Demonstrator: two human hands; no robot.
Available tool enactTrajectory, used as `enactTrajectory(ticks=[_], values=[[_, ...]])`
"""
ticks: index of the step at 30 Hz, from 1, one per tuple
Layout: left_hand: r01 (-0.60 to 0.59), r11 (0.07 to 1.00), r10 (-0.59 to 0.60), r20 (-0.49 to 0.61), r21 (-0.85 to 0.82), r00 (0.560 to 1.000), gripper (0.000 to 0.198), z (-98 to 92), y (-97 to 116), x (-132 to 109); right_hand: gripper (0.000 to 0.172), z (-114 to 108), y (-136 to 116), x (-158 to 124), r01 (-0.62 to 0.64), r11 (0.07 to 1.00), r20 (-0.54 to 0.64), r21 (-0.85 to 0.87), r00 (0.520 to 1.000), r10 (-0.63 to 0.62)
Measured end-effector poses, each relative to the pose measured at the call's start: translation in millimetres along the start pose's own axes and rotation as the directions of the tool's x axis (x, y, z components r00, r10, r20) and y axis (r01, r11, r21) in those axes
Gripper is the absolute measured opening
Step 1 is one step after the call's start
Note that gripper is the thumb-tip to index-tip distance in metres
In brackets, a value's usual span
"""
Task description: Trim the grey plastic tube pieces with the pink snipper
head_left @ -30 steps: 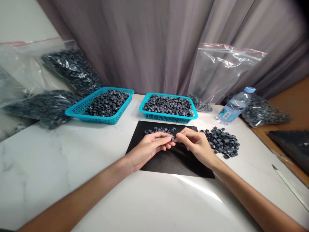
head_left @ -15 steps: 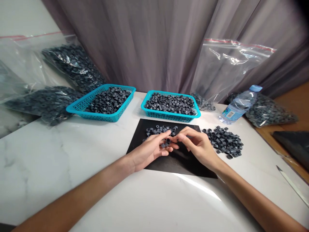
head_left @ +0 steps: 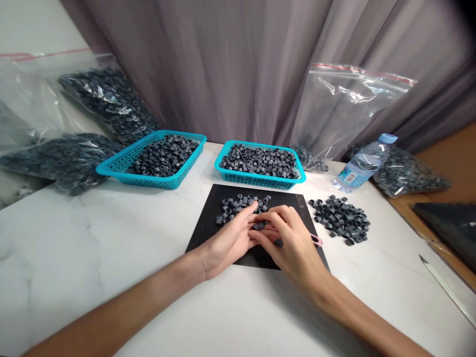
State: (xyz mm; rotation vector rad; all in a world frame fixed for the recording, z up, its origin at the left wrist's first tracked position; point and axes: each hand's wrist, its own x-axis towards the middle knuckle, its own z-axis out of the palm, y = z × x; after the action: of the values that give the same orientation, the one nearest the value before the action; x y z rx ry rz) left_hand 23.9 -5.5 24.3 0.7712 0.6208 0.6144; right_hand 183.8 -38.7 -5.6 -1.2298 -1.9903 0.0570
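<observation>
My left hand (head_left: 232, 238) is cupped over the black mat (head_left: 203, 233), palm turned up and inward, with small dark grey plastic rings (head_left: 259, 225) in its fingers. My right hand (head_left: 293, 238) reaches across it, thumb and fingertips closing around a ring at the left palm. Fingers of both hands overlap, so how many rings are held is hidden. Just behind, a loose pile of the same rings (head_left: 238, 204) lies on the mat. A pink loop-shaped handle (head_left: 317, 240) sticks out beside my right hand; the rest of it is covered.
Two blue baskets (head_left: 174, 184) (head_left: 260, 182) full of rings stand at the back. To the right are another ring pile (head_left: 342, 220), a water bottle (head_left: 366, 161) and a knife-like blade (head_left: 442, 287). Zip bags of rings (head_left: 107, 99) (head_left: 353, 114) lean at both sides.
My right hand has moved left and down over the left palm, covering rings that showed there before. The pink handle has come into view beside it.
</observation>
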Motion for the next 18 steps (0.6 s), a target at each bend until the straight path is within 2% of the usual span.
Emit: enactTrajectory(ticks=[2, 7, 10, 12, 14, 15, 16, 18], values=[[-0.015, 1.0, 0.015, 0.013, 0.008, 1.0, 0.052, -2.0, -0.8, 0.8, 0.01, 0.9, 3.4, 0.8, 0.022, 1.0, -0.009, 0.013, 1.0, -0.022], [-0.045, 0.998, 0.044, 0.021, 0.047, 0.999, 0.058, -7.1, 3.1, 1.3, 0.015, 0.3, 8.3, 1.4, 0.065, 0.995, -0.046, 0.075, 0.997, -0.062], [-0.068, 0.993, 0.069, -0.003, 0.094, 0.998, 0.054, -6.1, 7.7, -0.2, 0.017, -0.8, 11.2, 6.6, 0.041, 0.992, -0.123, 0.121, 0.992, -0.026], [-0.122, 0.97, 0.141, -0.075, 0.21, 0.987, 0.048, -5.5, 11.7, -1.6, 0.016, -9.5, 19.5, 21.7, 0.057, 0.994, -0.21, 0.097, 0.977, -0.036], [-0.212, 0.884, 0.291, -0.135, 0.418, 0.947, 0.039, -7.2, 17.0, -2.5, 0.013, -29.8, 36.2, 49.9, 0.097, 0.995, -0.335, 0.004, 0.938, -0.09], [-0.246, 0.817, 0.365, -0.138, 0.521, 0.921, 0.035, -9.5, 20.0, -2.6, 0.01, -44.7, 47.9, 68.4, 0.105, 0.993, -0.416, -0.06, 0.901, -0.121], [-0.273, 0.745, 0.432, -0.129, 0.609, 0.893, 0.031, -12.9, 23.3, -2.4, 0.008, -62.0, 61.3, 89.3, 0.093, 0.987, -0.488, -0.135, 0.86, -0.148], [-0.312, 0.599, 0.546, -0.091, 0.737, 0.833, 0.029, -22.9, 30.0, -1.0, 0.005, -100.6, 91.2, 135.0, 0.012, 0.959, -0.645, -0.284, 0.738, -0.2]])
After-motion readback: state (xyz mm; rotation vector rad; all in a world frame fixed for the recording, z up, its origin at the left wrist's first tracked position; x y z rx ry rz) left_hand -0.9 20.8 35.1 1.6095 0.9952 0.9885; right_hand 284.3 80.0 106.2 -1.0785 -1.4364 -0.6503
